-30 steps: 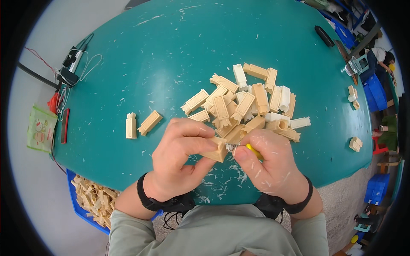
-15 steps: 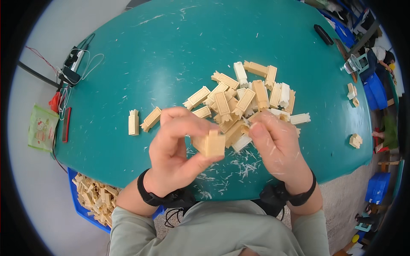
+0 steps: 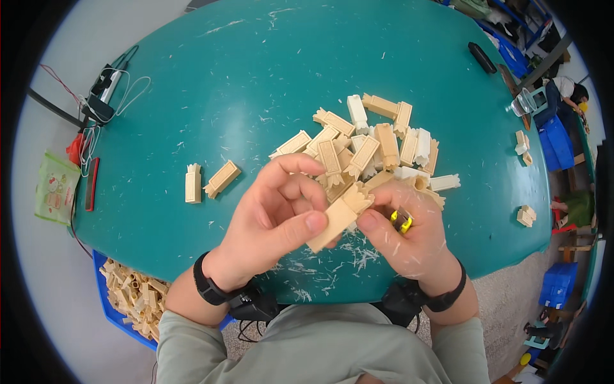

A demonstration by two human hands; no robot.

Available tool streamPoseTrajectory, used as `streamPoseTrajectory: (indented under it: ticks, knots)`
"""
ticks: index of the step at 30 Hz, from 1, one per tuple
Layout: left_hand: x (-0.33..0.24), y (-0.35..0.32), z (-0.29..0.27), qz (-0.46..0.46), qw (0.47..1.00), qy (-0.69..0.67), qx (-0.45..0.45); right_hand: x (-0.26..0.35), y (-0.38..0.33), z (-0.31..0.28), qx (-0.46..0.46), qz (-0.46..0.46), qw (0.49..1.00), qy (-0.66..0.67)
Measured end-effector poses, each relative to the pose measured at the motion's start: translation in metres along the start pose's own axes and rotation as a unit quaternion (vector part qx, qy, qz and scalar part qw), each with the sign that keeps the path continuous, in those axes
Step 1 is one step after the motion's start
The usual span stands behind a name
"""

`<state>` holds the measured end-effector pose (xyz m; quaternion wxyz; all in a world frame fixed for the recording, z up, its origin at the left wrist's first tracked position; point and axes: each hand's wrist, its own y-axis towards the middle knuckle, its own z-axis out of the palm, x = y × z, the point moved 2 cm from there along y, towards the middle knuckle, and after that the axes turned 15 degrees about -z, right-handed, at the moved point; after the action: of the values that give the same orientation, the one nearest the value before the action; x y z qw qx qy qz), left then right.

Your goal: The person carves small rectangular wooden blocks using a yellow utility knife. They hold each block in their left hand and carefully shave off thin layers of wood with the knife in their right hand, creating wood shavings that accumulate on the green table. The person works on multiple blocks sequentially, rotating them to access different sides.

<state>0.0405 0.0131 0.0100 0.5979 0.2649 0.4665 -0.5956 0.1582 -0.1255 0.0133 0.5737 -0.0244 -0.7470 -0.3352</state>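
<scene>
Dozens of beige pieces fill the blue bin (image 3: 104,296) low on my left, and pale shavings (image 3: 363,255) litter the green table (image 3: 192,96) just ahead. Now I've got the left hand (image 3: 272,214) pinching a beige block (image 3: 338,221) between thumb and fingers, index finger lifted clear, the jagged end tilted toward the right hand (image 3: 409,224)! Its fingers curl around a yellow tool (image 3: 405,226), partly hidden; whether they touch the block, I can't tell. Beyond lies a pile of blocks (image 3: 363,157); farther, a black object (image 3: 481,58) rests near the edge.
</scene>
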Motion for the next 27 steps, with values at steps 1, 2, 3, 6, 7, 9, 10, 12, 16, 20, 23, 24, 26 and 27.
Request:
streamPoseTrajectory:
  ticks: [1, 2, 3, 6, 7, 9, 10, 12, 16, 20, 23, 24, 26, 27]
  knots:
    - [-0.001, -0.001, 0.002, 0.000, 1.000, -0.006, 0.017, 0.002, 0.001, 0.000, 0.008, 0.006, 1.000, 0.008]
    - [-0.003, -0.002, 0.004, 0.000, 0.999, -0.012, 0.035, 0.004, 0.002, -0.001, 0.014, -0.001, 1.000, 0.002]
    - [-0.003, -0.003, 0.006, 0.000, 0.999, -0.017, 0.052, 0.005, 0.003, -0.001, 0.020, -0.008, 1.000, -0.004]
    - [-0.003, -0.003, 0.009, 0.000, 0.999, -0.003, 0.051, 0.006, 0.004, -0.002, 0.044, -0.025, 0.999, -0.018]
    - [-0.003, -0.003, 0.009, -0.005, 0.998, -0.002, 0.061, 0.005, 0.005, -0.002, 0.054, -0.030, 0.998, -0.022]
    - [-0.004, -0.004, 0.009, -0.014, 0.997, 0.000, 0.078, 0.006, 0.005, -0.002, 0.056, -0.037, 0.997, -0.028]
    - [-0.004, -0.004, 0.008, -0.012, 0.997, 0.008, 0.076, 0.006, 0.005, -0.001, 0.058, -0.041, 0.997, -0.031]
    - [-0.002, -0.003, 0.007, -0.006, 0.997, 0.022, 0.070, 0.006, 0.005, 0.000, 0.062, -0.036, 0.997, -0.026]
    - [-0.004, -0.005, 0.006, -0.010, 0.996, 0.087, 0.015, 0.003, 0.005, 0.003, 0.040, -0.021, 0.999, -0.022]
    - [-0.023, -0.004, -0.008, -0.025, 0.893, 0.431, -0.127, 0.014, 0.015, -0.001, -0.050, 0.046, 0.997, -0.036]
    - [-0.024, -0.014, -0.031, 0.003, 0.734, 0.633, -0.245, 0.019, 0.028, -0.007, -0.021, 0.028, 0.996, -0.077]
    - [-0.023, -0.018, -0.042, -0.019, 0.680, 0.680, -0.274, 0.015, 0.030, -0.008, -0.034, 0.017, 0.996, -0.084]
    - [-0.026, -0.021, -0.053, -0.054, 0.592, 0.728, -0.343, 0.005, 0.029, -0.012, -0.052, 0.014, 0.994, -0.099]
    - [-0.028, -0.021, -0.053, -0.049, 0.579, 0.729, -0.361, 0.000, 0.026, -0.013, -0.063, 0.016, 0.993, -0.103]
